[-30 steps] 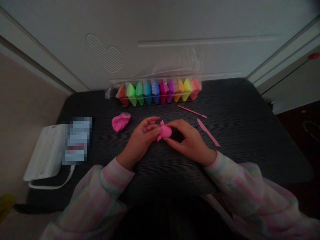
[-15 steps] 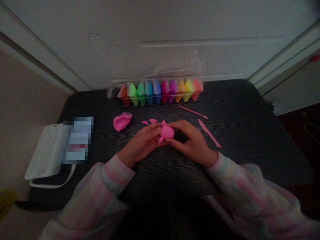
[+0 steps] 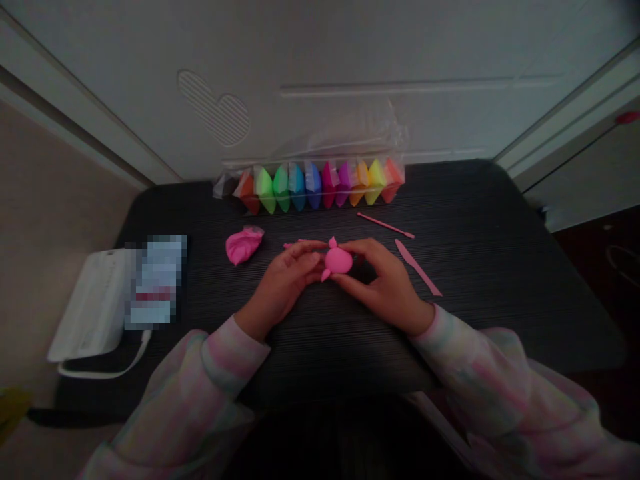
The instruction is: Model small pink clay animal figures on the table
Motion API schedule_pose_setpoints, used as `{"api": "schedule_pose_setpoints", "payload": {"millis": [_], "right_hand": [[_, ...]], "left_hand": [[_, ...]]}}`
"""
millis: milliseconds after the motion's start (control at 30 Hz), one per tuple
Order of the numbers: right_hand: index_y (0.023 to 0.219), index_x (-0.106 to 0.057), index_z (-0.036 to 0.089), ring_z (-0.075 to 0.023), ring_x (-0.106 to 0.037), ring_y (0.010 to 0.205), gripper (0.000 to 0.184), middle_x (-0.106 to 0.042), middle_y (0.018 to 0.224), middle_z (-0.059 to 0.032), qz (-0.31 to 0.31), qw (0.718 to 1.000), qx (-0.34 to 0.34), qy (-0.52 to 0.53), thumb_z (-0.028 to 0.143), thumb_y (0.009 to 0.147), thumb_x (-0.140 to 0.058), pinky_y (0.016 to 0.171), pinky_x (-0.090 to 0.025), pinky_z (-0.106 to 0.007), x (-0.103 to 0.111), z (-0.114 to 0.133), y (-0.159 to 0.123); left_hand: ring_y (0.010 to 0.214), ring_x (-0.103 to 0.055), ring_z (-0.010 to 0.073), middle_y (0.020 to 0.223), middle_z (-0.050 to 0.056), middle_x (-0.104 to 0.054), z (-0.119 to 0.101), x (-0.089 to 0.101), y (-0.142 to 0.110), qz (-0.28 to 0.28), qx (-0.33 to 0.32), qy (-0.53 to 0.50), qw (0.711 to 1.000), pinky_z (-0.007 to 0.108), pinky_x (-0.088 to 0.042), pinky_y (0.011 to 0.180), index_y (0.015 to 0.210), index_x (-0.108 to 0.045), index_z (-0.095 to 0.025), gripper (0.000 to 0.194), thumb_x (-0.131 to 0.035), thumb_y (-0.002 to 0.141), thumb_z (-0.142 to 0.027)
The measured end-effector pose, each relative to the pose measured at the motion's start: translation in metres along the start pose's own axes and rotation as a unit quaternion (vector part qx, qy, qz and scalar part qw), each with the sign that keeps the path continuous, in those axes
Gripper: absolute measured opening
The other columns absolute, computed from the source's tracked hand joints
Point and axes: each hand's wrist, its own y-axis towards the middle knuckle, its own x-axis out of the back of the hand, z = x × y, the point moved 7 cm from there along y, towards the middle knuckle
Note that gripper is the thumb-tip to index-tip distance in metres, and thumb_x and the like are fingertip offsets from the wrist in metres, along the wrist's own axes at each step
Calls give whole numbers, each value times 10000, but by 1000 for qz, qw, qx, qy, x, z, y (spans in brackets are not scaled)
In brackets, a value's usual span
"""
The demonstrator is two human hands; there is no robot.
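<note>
A rounded pink clay figure [image 3: 339,261] with two small pointed lobes on its left side is held above the dark table. My right hand [image 3: 387,283] grips it from the right, thumb along the near side and fingers along the far side. On the left, my left hand [image 3: 285,283] is closed, its curled fingers against the clay between the lobes; its thumb tip lies just left of the clay. Small pink clay scraps [image 3: 289,245] show partly behind my left fingers. A crumpled pink clay packet [image 3: 243,245] lies further left.
Several coloured clay packets [image 3: 313,187] stand in clear plastic along the back, by a white panel [image 3: 350,47]. A pink stick tool [image 3: 385,225] and pink plastic knife [image 3: 418,267] lie right. At left are a blurred phone [image 3: 156,283] and a white cabled device [image 3: 90,303].
The clay figure has shifted slightly right and turned so both lobes show more clearly. My left thumb has drawn back from it. The scraps came into view, then were partly covered again.
</note>
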Motion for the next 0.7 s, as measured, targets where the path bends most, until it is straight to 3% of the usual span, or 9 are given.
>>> {"api": "schedule_pose_setpoints", "payload": {"millis": [100,200,300,433,533,700], "right_hand": [[997,-520,191,-184,-595,849,289,-628,953,-61,-19,999,-42,0,249,739,-636,714,-495,-323,2,-7,-1],[1031,-496,194,-183,-603,855,318,-614,999,-64,-27,997,-75,9,259,746,-623,717,-500,-320,2,-12,-3],[1036,-490,197,-182,-609,857,322,-608,1010,-63,-28,996,-78,12,264,748,-617,710,-503,-311,1,-13,-3],[1029,-494,199,-176,-613,834,322,-610,992,-57,-30,997,-64,6,263,743,-627,685,-503,-299,1,-10,-3],[1032,-491,203,-173,-608,822,329,-607,987,-56,-24,998,-64,11,274,744,-632,677,-502,-299,1,-9,-2],[1062,-468,209,-170,-588,850,371,-579,1036,-62,-9,996,-67,52,258,737,-640,686,-498,-295,-1,-10,-3]], "left_hand": [[753,-591,113,786,-12,-628,-14,1,-6,-28,-105,123,986,250,-461,739,817,-597,-187,190,-692,653,-194],[737,-574,110,780,-18,-608,-18,-3,-10,-19,-141,205,968,251,-453,742,793,-589,-189,200,-706,633,-161],[693,-566,101,776,-11,-619,-13,-2,-7,-8,-117,180,977,242,-454,702,794,-626,-185,139,-681,668,-198],[650,-566,100,764,8,-631,0,-1,-1,8,-28,80,996,233,-464,611,763,-669,-164,122,-664,681,-253],[685,-582,133,702,25,-631,5,-6,-1,21,28,61,998,221,-458,539,725,-667,-140,115,-676,663,-237],[634,-570,114,683,16,-642,3,-5,-3,9,20,99,995,216,-436,523,744,-655,-145,110,-663,679,-233]]}}
